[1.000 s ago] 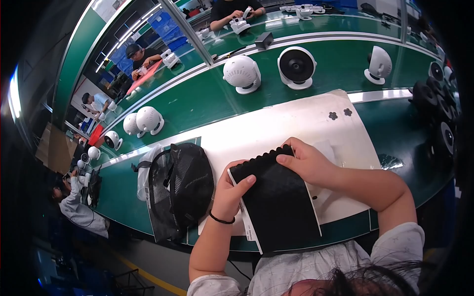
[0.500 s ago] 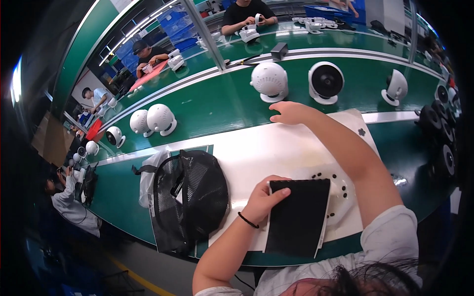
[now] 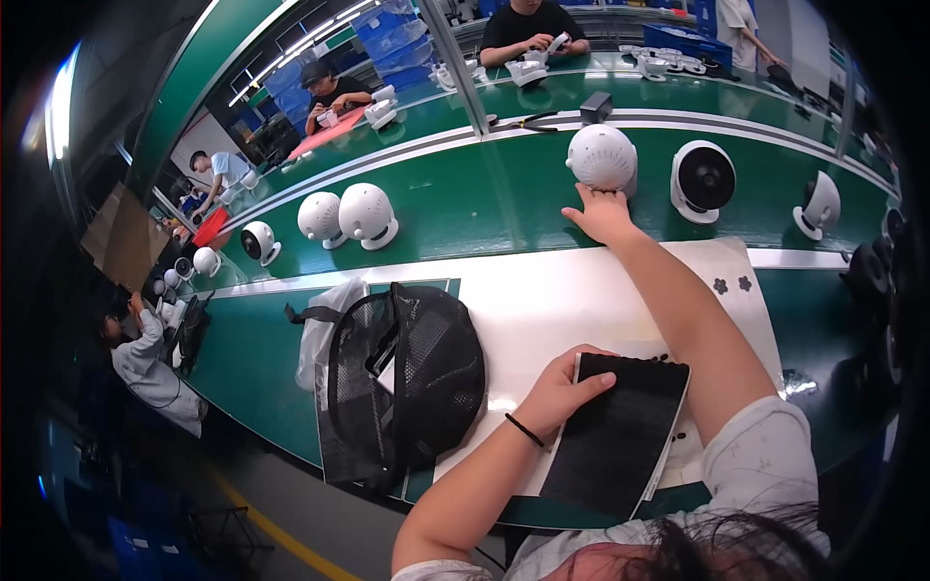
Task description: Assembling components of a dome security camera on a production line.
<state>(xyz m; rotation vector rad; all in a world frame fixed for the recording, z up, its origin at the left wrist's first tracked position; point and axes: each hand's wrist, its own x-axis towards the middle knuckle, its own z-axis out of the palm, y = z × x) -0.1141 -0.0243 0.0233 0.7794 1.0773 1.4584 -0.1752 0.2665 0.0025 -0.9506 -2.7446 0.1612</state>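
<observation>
1. Mesh bag [image 3: 436, 368], black, on green table [image 3: 257, 358].
2. Plastic bag [image 3: 318, 339], clear, against mesh bag's left side.
3. Red bin [image 3: 209, 228]: beyond mesh bag, leftward.
4. Pliers [image 3: 528, 122], dark block [image 3: 596, 108]: far beyond mesh bag, rightward.
5. Cardboard [image 3: 124, 237]: well left of mesh bag.
6. Blue crates [image 3: 402, 53]: farthest beyond mesh bag.

Grips a black sheet [image 3: 620, 431] near its upper left corner with the left hand [image 3: 567, 390], lower right of centre — and has the right hand [image 3: 604, 217] at the lower front of a white round-headed device [image 3: 602, 155], upper right. Has a black mesh bag [image 3: 438, 373] left of lower centre, too.
</observation>
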